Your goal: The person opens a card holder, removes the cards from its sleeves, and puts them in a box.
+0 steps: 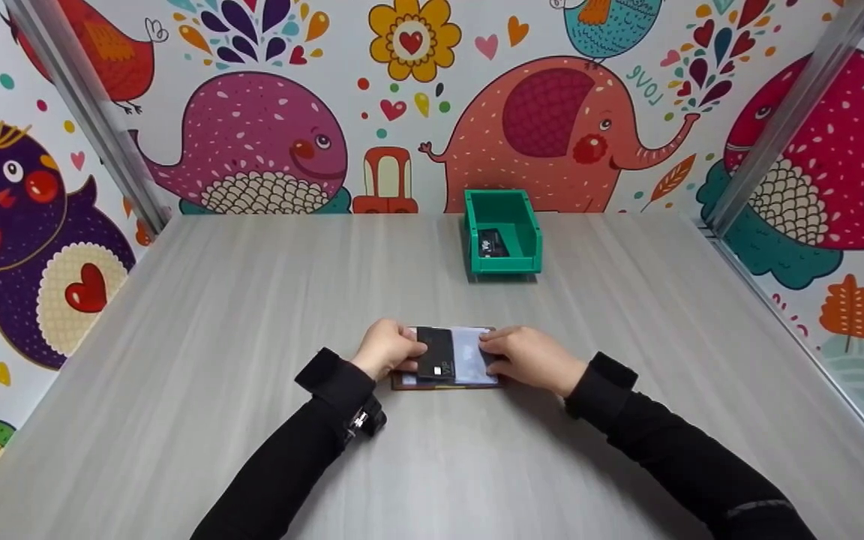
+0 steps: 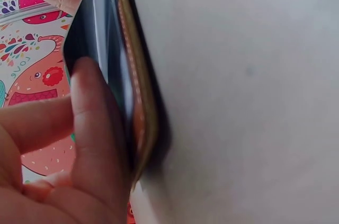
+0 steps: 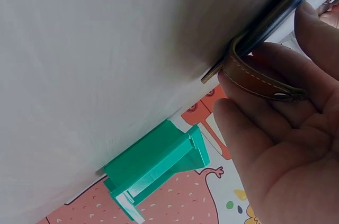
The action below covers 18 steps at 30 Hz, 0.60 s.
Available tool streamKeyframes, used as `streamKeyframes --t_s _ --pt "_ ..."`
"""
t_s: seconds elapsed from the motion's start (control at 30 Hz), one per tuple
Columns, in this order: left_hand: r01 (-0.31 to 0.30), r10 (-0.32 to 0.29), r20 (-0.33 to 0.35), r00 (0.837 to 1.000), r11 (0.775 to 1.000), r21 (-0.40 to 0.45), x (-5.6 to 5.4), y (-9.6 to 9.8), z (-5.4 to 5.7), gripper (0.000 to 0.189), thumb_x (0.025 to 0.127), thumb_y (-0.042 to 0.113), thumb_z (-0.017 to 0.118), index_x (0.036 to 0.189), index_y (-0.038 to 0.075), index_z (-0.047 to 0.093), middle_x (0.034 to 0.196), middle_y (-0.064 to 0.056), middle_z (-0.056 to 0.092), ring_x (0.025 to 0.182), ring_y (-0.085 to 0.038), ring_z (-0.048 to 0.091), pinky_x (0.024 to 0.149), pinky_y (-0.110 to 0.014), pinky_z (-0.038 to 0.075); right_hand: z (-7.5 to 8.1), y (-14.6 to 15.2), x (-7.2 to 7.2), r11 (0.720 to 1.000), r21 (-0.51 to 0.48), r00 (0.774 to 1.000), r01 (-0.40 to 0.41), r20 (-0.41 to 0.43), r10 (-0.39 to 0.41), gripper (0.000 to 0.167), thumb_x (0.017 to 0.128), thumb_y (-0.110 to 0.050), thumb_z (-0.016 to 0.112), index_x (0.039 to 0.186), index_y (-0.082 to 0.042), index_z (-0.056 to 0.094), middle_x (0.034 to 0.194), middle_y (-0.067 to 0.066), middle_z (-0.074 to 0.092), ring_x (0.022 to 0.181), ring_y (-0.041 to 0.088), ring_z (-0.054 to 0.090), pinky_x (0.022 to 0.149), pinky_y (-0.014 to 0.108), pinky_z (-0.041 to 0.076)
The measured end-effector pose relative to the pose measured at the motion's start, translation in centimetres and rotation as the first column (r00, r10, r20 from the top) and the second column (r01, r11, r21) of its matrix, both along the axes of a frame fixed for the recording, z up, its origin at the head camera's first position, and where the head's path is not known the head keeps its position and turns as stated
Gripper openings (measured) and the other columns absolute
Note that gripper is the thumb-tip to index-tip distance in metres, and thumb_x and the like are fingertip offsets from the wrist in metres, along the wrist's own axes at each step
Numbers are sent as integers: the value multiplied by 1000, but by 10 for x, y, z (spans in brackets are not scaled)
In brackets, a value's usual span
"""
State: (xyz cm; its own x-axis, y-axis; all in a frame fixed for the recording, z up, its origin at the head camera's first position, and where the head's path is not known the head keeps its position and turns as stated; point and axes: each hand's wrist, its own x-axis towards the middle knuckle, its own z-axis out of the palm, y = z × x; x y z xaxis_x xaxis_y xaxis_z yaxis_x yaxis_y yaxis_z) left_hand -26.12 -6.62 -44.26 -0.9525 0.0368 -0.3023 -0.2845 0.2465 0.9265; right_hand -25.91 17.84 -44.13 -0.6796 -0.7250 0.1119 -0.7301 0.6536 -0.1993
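Note:
A brown leather card holder (image 2: 139, 97) lies spread on the table in front of me, its clear plastic sleeves (image 1: 469, 358) facing up. My left hand (image 1: 385, 350) pinches a black card (image 1: 434, 351) marked VIP between thumb and fingers, over the left part of the sleeves. On the other side, my right hand (image 1: 537, 360) grips the holder's right edge, thumb on the clear sleeve. In the right wrist view, a stitched leather strap (image 3: 259, 82) curves out across the fingers of that hand. The far end of the card overlaps the sleeves in the left wrist view.
Behind the card holder, a green plastic bin (image 1: 504, 264) stands near the back of the table (image 1: 289, 285). Inside it lies another black card (image 1: 491, 243). Walls with cartoon animals (image 1: 267, 142) and metal posts (image 1: 87, 112) enclose the table at back and sides.

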Motion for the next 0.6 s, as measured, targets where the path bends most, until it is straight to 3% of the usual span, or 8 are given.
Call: streamKeyframes --t_s 0.6 --pt "-13 13 10 1000 998 55 2 -4 6 15 84 -10 68 87 -3 54 82 -8 51 47 -8 54 46 -17 49 0 2 0 998 -42 999 -40 -20 39 34 86 -10 77 115 6 70 118 20 67 111 29 65 93 42 51"
